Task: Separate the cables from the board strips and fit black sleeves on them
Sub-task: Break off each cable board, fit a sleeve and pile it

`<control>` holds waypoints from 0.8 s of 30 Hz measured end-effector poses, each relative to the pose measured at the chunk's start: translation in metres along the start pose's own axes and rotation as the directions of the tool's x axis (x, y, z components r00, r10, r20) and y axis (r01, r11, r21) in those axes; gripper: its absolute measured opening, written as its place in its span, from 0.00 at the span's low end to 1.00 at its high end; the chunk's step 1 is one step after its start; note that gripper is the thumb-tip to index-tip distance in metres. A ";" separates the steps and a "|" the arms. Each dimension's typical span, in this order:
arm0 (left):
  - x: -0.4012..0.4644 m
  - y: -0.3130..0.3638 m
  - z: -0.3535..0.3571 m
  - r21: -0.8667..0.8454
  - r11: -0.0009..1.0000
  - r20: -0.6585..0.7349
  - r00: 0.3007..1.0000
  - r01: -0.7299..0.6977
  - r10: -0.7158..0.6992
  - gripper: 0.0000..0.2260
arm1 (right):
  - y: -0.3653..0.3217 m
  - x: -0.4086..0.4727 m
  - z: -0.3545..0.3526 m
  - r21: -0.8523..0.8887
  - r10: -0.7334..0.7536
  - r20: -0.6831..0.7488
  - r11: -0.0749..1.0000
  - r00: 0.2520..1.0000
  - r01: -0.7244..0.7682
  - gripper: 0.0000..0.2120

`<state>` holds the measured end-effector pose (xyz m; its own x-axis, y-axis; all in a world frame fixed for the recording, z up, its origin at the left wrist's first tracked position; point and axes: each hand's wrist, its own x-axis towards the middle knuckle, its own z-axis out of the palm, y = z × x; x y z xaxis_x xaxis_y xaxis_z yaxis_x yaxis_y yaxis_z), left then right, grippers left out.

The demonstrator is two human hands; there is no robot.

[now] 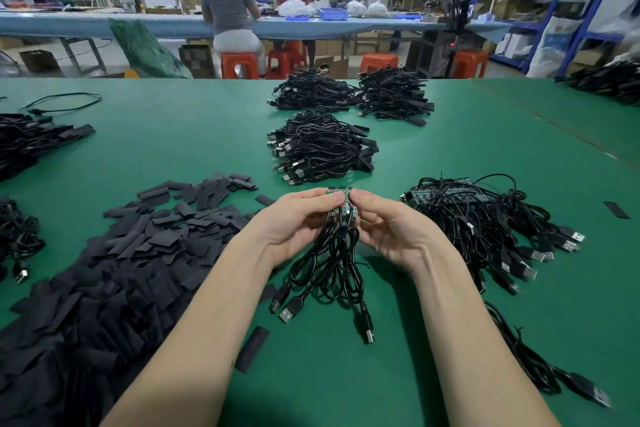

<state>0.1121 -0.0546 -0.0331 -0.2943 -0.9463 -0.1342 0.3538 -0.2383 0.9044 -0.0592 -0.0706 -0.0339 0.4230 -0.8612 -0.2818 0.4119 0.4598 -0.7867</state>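
Green matting covered the worktop [207, 135] of a busy workshop, with people seated at a blue bench far beyond. Both hands met above it: the left hand [294, 222] and the right hand [388, 229] each pinched a short board strip [341, 201] between thumb and curled fingers [325, 199], thumbs nearly touching across its middle, as if ready to snap it apart. Several cables [329, 263] hung from the strip below the fingers, their USB plugs resting on the matting near the wrists.

Judging by the layout, the job was well underway but far from over. Beyond the fingertips lay three finished bundles [322, 149] that appeared to be already sleeved. Just right of the right fingers sat a tangle of unseparated strips [478, 215], cables attached. Left of the left fingers spread a large heap of black sleeves [114, 274], with one loose sleeve [252, 348] beside the left forearm. The held strip's cables showed no sleeves yet, so splitting and sleeving both remained.
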 end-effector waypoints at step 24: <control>0.017 -0.027 0.018 0.196 0.974 -0.140 0.979 -0.117 0.145 0.09 | -0.010 -0.003 0.005 -0.367 -0.230 -0.287 0.923 0.930 0.115 0.02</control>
<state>0.0812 -0.0605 -0.0525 -0.1126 -0.9920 -0.0565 0.2049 -0.0788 0.9756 -0.0607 -0.0719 -0.0221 0.0672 -0.9687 -0.2390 0.1331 0.2461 -0.9601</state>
